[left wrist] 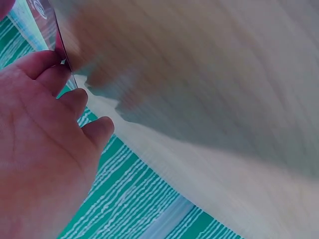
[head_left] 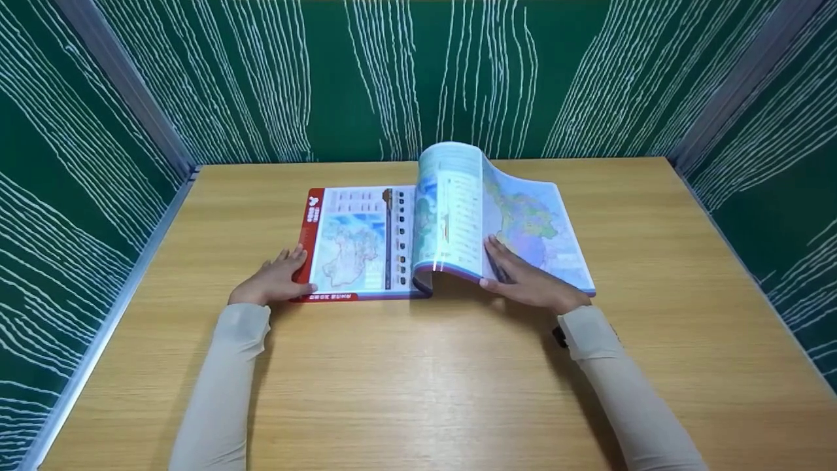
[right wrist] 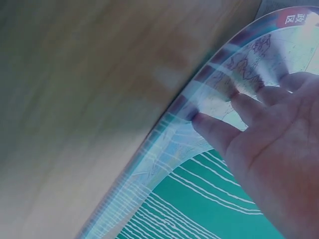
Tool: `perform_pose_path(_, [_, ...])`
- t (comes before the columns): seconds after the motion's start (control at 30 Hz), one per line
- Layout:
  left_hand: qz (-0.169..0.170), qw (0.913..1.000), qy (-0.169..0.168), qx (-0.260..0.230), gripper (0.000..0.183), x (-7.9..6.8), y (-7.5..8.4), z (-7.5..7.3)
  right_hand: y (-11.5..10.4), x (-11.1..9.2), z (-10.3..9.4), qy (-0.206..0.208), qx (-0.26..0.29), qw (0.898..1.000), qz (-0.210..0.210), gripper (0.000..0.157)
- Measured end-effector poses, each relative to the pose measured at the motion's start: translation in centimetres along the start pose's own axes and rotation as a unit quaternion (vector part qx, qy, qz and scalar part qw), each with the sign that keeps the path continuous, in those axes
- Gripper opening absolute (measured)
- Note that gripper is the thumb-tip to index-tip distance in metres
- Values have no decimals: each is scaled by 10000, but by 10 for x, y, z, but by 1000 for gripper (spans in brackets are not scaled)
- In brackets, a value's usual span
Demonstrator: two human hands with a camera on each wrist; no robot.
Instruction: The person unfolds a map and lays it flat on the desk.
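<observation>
A large atlas (head_left: pixel 353 252) lies spread on the table, its left page showing a map beside a red border. In the middle, a bundle of pages (head_left: pixel 450 203) arches up and curves over toward the left. My left hand (head_left: pixel 274 278) rests at the lower left edge, thumb on the corner; in the left wrist view its fingertips (left wrist: pixel 99 128) line up along that edge. With fingers stretched out, my right hand (head_left: pixel 533 281) lies on the lower part of the right map page (head_left: pixel 523 222). The right wrist view shows its spread fingers touching the bent page (right wrist: pixel 219 107).
The wooden table (head_left: pixel 418 386) extends around the atlas on all sides. Green panels with wavy white lines (head_left: pixel 366 78) stand behind and at both sides, joined by grey corner posts (head_left: pixel 124 78). A small black object (head_left: pixel 560 337) sits at the right cuff.
</observation>
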State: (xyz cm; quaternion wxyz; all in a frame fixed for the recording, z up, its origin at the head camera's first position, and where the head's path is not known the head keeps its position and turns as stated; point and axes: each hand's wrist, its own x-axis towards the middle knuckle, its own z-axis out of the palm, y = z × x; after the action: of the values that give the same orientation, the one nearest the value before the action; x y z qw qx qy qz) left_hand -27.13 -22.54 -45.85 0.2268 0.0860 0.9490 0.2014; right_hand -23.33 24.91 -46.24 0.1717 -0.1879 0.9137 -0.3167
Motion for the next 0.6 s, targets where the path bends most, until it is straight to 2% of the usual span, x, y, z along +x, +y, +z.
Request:
perform_pose_path(0.2, [-79, 9999, -69, -94, 98, -4, -8, -6, 4, -6, -6, -103, -149, 9994, 301, 91])
perform_pose_path(0.43, [-94, 9996, -137, -240, 96, -7, -18, -10, 11, -10, -11, -119, -220, 9996, 111, 89])
perform_pose_path(0.6, [-178, 9994, -180, -241, 96, -9, -24, -14, 15, -12, -14, -161, -304, 9991, 268, 91])
